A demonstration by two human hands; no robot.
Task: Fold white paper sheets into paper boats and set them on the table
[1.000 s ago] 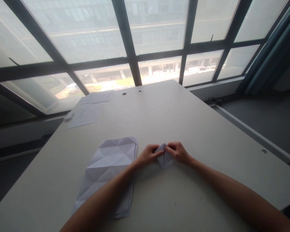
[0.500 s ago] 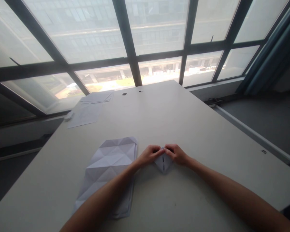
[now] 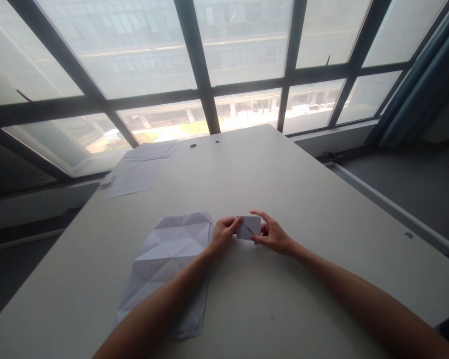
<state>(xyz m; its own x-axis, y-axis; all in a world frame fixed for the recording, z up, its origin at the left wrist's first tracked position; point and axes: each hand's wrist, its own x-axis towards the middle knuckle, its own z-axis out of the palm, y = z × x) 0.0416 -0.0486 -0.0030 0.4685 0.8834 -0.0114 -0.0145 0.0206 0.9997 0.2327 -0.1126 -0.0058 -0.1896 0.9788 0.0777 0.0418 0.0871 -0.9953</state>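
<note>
A small piece of folded white paper (image 3: 247, 230), with a dark slanting slit across its face, is held just above the table between both hands. My left hand (image 3: 224, 233) pinches its left edge, the thumb lying on the front. On the other side, my right hand (image 3: 272, 235) grips the right edge, with thumb at the lower corner and index finger along the top. Beside my left forearm lies a stack of creased white paper sheets (image 3: 172, 249), partly covered by that arm.
The white table (image 3: 303, 199) reaches to a dark-framed window (image 3: 205, 94). At its far left lie several flat paper sheets (image 3: 134, 177) and a small white object (image 3: 107, 180). A round grommet (image 3: 193, 146) sits near the back edge. A blue-grey curtain (image 3: 415, 85) hangs at right.
The folded paper has turned from a point-down diamond to an upright rectangle. My right hand has shifted its grip to the paper's right edge, and my left hand has moved slightly left.
</note>
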